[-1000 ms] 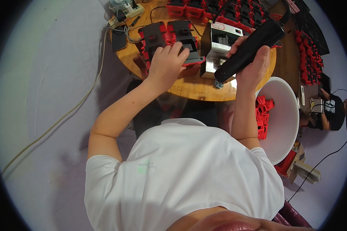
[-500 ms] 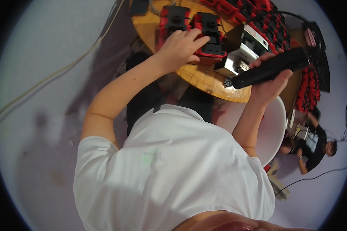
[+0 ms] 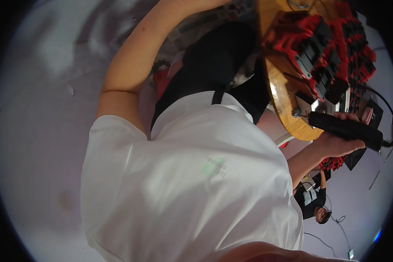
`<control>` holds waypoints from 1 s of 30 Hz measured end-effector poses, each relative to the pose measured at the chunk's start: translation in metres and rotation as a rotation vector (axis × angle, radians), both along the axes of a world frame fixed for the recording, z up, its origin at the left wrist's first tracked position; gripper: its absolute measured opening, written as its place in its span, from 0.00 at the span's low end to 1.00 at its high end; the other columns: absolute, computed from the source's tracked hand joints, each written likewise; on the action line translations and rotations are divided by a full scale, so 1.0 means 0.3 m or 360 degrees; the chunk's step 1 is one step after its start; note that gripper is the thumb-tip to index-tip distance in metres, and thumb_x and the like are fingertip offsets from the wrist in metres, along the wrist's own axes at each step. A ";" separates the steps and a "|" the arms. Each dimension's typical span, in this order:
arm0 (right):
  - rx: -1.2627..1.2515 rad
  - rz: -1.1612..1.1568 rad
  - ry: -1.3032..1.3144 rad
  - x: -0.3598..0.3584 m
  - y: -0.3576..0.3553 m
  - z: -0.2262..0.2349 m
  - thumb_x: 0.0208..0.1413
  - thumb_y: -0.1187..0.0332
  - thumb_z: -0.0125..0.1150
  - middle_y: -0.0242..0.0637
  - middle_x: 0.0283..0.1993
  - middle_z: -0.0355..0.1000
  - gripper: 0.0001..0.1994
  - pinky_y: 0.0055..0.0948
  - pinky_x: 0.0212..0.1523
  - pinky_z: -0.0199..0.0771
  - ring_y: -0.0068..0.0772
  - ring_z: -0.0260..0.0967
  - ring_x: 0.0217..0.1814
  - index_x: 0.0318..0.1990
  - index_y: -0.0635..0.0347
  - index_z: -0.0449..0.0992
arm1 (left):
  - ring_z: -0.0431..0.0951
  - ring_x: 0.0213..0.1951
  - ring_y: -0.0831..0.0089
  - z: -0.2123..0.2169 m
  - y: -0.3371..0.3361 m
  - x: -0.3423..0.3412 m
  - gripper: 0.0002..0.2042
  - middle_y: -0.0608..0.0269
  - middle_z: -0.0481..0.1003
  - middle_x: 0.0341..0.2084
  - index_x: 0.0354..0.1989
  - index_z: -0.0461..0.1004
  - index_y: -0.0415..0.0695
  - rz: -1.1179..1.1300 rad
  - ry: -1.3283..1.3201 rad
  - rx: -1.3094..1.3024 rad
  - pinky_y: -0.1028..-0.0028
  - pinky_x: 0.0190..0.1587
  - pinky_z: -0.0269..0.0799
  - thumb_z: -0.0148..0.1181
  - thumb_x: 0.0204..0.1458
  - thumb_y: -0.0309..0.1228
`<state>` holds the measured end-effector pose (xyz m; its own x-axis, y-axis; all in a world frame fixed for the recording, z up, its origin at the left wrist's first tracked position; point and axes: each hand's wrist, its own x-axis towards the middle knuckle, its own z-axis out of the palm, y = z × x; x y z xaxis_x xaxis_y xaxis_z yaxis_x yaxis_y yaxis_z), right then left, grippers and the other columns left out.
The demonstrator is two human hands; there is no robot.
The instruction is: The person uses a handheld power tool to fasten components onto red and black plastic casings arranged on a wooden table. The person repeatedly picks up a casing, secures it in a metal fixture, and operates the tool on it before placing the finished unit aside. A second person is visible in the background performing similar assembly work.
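Observation:
My right hand [image 3: 334, 145] is closed around a black, corded electric screwdriver [image 3: 345, 128] at the right side of the table. The tool lies nearly level, its front end beside a small heap of metal screws [image 3: 296, 113] at the table's edge. My left forearm [image 3: 192, 5] reaches up past the top rim, and the left hand itself is out of the picture. Several red and black plastic housings [image 3: 308, 65] stand bunched on the wooden table [image 3: 273, 78], blurred in part. Behind the screwdriver's tip, a shiny metal device [image 3: 315, 105] is mostly hidden by the housings.
More red and black parts [image 3: 358, 48] are stacked along the table's far side. A cord [image 3: 387, 143] leaves the screwdriver's rear end. Beyond my right arm another person [image 3: 312, 203] in dark clothes is at work. Cables run over the floor there.
My view has swung, so the table now appears further right. My left hand has left the housings and gone out at the top. The right hand keeps its hold on the screwdriver.

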<state>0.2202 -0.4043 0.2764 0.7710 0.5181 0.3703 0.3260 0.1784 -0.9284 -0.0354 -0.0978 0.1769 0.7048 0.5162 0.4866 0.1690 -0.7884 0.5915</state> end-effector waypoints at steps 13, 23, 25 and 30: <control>-0.0125 0.0005 -0.0042 -0.037 0.172 0.007 0.51 0.30 0.50 0.41 0.37 0.72 0.37 0.40 0.37 0.76 0.37 0.70 0.34 0.47 0.61 0.68 | 0.73 0.50 0.46 -0.237 -0.019 -0.390 0.19 0.41 0.74 0.46 0.53 0.69 0.34 0.0478 0.0937 -0.0629 0.57 0.52 0.68 0.53 0.54 0.30; 0.0022 0.0036 -0.0047 -0.058 0.072 0.029 0.57 0.36 0.49 0.43 0.37 0.72 0.34 0.42 0.35 0.74 0.39 0.70 0.34 0.53 0.60 0.64 | 0.65 0.60 0.56 -0.069 -0.095 -0.134 0.16 0.54 0.70 0.55 0.54 0.69 0.42 0.0177 0.0680 -0.0302 0.61 0.61 0.62 0.51 0.58 0.29; 0.0192 0.0033 0.0062 -0.012 0.018 0.020 0.58 0.38 0.48 0.45 0.39 0.71 0.32 0.42 0.35 0.74 0.40 0.70 0.35 0.54 0.59 0.63 | 0.63 0.63 0.56 -0.007 -0.136 -0.046 0.16 0.54 0.69 0.57 0.55 0.69 0.41 0.0055 0.0332 -0.0069 0.62 0.63 0.60 0.49 0.59 0.28; 0.0414 0.0080 0.0246 0.012 -0.102 0.057 0.61 0.41 0.45 0.43 0.43 0.70 0.30 0.41 0.39 0.71 0.39 0.68 0.37 0.56 0.59 0.63 | 0.60 0.66 0.58 0.161 -0.179 0.255 0.16 0.53 0.66 0.60 0.56 0.69 0.40 -0.0194 -0.0115 0.0034 0.64 0.65 0.57 0.49 0.60 0.30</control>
<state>0.2238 -0.4349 0.2934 0.8045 0.4601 0.3757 0.1689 0.4292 -0.8873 0.0410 -0.1516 0.2254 0.7244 0.4177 0.5485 0.0285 -0.8130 0.5815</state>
